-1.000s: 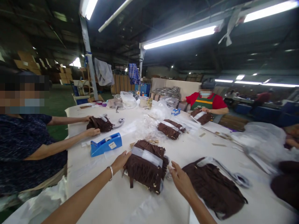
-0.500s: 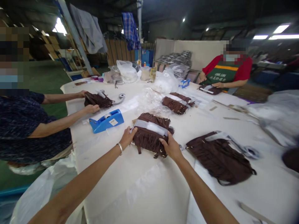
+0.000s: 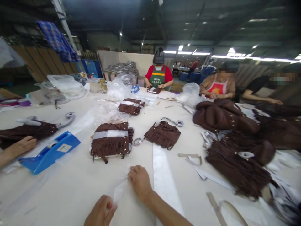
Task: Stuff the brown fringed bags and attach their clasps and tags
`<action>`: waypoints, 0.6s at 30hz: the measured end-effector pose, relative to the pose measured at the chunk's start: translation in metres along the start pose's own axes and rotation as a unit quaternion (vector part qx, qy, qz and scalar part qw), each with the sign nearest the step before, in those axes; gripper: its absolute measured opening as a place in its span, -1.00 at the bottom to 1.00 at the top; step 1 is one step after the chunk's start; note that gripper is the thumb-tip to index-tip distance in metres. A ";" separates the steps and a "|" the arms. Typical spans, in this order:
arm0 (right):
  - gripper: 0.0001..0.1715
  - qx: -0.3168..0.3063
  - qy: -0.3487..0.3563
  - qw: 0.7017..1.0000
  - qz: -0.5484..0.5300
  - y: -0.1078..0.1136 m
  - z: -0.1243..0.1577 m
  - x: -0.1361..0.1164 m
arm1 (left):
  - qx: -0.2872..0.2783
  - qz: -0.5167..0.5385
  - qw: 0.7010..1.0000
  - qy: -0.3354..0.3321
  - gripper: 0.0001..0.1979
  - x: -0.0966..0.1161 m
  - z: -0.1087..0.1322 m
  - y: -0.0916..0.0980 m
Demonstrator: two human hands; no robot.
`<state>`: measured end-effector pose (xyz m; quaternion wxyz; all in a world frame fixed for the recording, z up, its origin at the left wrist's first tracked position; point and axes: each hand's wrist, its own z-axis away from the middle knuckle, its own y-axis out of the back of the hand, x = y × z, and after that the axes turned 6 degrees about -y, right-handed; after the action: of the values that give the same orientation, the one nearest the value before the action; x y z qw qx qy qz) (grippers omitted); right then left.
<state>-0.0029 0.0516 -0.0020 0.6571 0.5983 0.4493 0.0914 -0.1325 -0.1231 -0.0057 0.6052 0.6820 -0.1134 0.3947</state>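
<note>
At the left edge of the table [image 3: 68, 196], a co-worker's hand [image 3: 24, 146] touches a dark brown fringed bag [image 3: 44, 128]; just beside it, a blue dispenser [image 3: 50, 153]; next, at the near edge of view, own left hand [image 3: 100, 212], fingers curled, thumb and forefinger closed on the near end of a clear strip [image 3: 119, 191]; beyond the hands, a banded bag [image 3: 110, 147] lies flat, pale band across its front, touched by neither hand; strip runs between the two hands, low over the table; right hand [image 3: 140, 182] at its far end, fingers bent downward, whether gripping cannot be told; beyond, a smaller-looking bag [image 3: 162, 135], near a tape roll [image 3: 180, 123]; far right, heaped brown bags [image 3: 237, 163].
</note>
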 end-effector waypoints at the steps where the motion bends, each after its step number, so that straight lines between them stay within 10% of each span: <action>1: -0.85 0.030 -0.032 0.998 -0.042 0.013 0.005 0.003 | -0.012 0.056 0.998 0.023 -0.65 0.014 0.002 -0.001; 9: -0.68 0.102 -0.202 0.901 -0.369 0.098 0.037 0.066 | -0.106 0.443 0.890 0.021 -0.70 0.111 -0.006 -0.068; 18: -0.64 0.219 -0.249 0.784 -0.525 0.152 0.066 0.105 | -0.222 0.427 0.877 0.001 -0.51 0.185 0.014 -0.099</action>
<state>0.1673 0.1147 0.0721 0.5439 0.3997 0.5226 -0.5209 0.0580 -0.0526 0.0469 0.5136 0.4147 -0.4773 0.5800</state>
